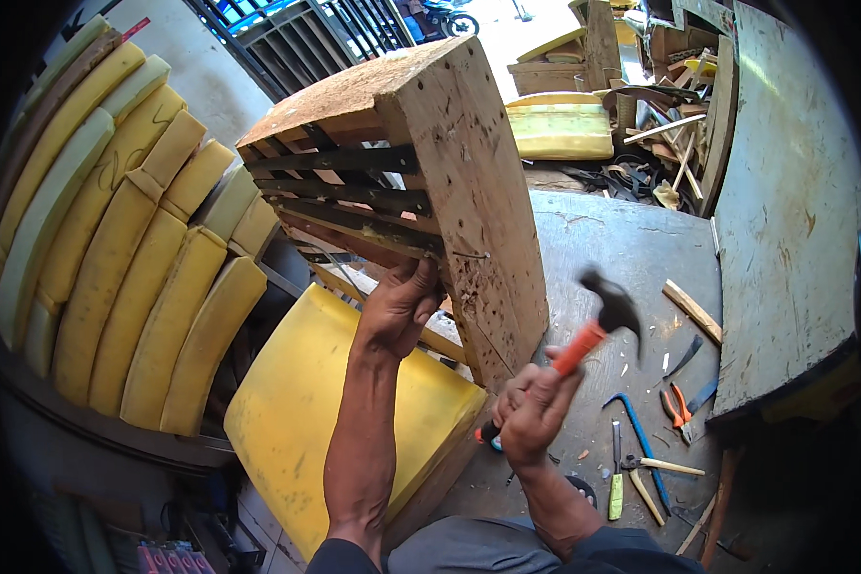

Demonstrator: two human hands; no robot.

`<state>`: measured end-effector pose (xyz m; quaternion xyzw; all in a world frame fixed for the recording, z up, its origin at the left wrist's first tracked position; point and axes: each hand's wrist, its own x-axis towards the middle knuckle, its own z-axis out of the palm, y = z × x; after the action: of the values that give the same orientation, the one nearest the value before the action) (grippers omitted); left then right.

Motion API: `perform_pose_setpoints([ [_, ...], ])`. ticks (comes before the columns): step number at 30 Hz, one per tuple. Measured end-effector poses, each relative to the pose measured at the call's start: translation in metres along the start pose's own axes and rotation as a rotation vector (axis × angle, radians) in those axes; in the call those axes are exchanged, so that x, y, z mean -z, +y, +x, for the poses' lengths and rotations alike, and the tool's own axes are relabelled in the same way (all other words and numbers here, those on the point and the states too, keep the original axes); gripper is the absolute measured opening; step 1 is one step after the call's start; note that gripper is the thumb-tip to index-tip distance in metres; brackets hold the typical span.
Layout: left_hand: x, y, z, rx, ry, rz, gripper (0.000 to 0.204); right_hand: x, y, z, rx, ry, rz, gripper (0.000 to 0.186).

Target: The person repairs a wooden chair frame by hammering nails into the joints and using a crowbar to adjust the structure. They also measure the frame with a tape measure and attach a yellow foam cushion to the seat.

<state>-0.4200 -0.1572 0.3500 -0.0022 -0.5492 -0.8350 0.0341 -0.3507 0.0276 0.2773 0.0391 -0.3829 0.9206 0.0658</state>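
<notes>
A wooden seat frame (pixel 474 191) stands tilted up in front of me, with black webbing straps (pixel 354 199) stretched across its opening. My left hand (pixel 402 301) is closed at the frame's near inner edge, by the end of the lowest strap; its fingertips are partly hidden. A bent nail (pixel 474 255) sticks out of the frame's side, close to that hand. To the right, my right hand (pixel 536 407) grips a claw hammer (pixel 581 346) by its orange and black handle. The hammer's head is raised, slightly blurred and apart from the frame.
Yellow foam pads (pixel 143 287) are stacked at left, and a yellow foam-covered piece (pixel 325 402) lies below the frame. Pliers (pixel 677 411), pincers (pixel 655 464), a blue pry bar (pixel 639 435) and a green-handled tool (pixel 616 493) lie on the floor at right. Scrap wood (pixel 679 143) is heaped behind.
</notes>
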Motion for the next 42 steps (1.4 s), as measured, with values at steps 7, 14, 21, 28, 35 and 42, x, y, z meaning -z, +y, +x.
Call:
perform_pose_setpoints([
  [7,-0.008,0.002,-0.004,-0.005,0.050,0.011,0.031,0.012,-0.036,0.008,0.216,0.086,0.122,0.037],
  [14,0.002,0.009,0.005,-0.042,0.000,0.064,0.032,0.020,-0.039,0.017,0.008,-0.234,-0.279,0.036],
  [21,0.003,0.004,0.002,-0.008,0.002,0.033,0.029,0.021,-0.010,0.019,0.026,-0.286,-0.403,0.038],
  [28,-0.010,0.003,0.002,-0.031,0.033,0.045,0.026,0.010,-0.003,0.028,0.178,-0.200,-0.366,0.040],
  [35,-0.001,0.000,0.004,-0.032,-0.025,0.006,0.027,0.009,0.004,0.026,0.307,-0.111,-0.233,0.039],
  [42,-0.008,0.002,0.007,-0.035,0.026,0.022,0.022,0.000,-0.020,0.020,0.246,0.108,0.339,0.036],
])
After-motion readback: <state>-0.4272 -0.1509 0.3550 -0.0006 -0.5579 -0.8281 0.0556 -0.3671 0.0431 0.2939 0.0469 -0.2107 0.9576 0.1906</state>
